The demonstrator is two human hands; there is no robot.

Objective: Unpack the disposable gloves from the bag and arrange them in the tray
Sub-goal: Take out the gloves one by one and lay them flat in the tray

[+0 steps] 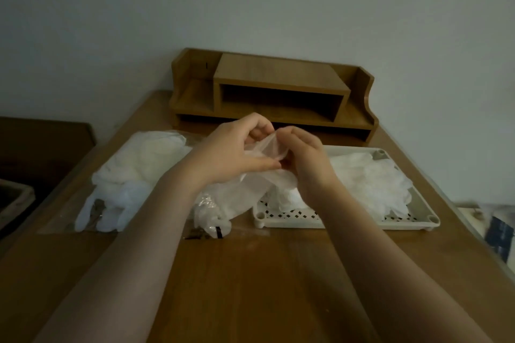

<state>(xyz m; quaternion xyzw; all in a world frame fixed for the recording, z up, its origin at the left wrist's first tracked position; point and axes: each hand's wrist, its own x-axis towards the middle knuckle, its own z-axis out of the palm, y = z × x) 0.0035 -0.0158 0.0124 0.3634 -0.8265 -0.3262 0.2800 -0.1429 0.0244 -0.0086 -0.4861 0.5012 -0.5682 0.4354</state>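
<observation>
a brown wooden table (250,287) fills the foreground. at its far edge stands a brown wooden desk organiser (274,92) with an open central slot and low side shelves, set against a plain pale grey wall (250,3). a dark wooden surface (41,147) lies at the left.

Wooden desk (250,273): tray (320,222), bag (69,220), organizer (273,92).

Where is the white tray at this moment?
In the head view the tray sits on the wooden table, right of centre, in front of the wooden desk organizer, below the right hand, with gloves piled in it.
</observation>
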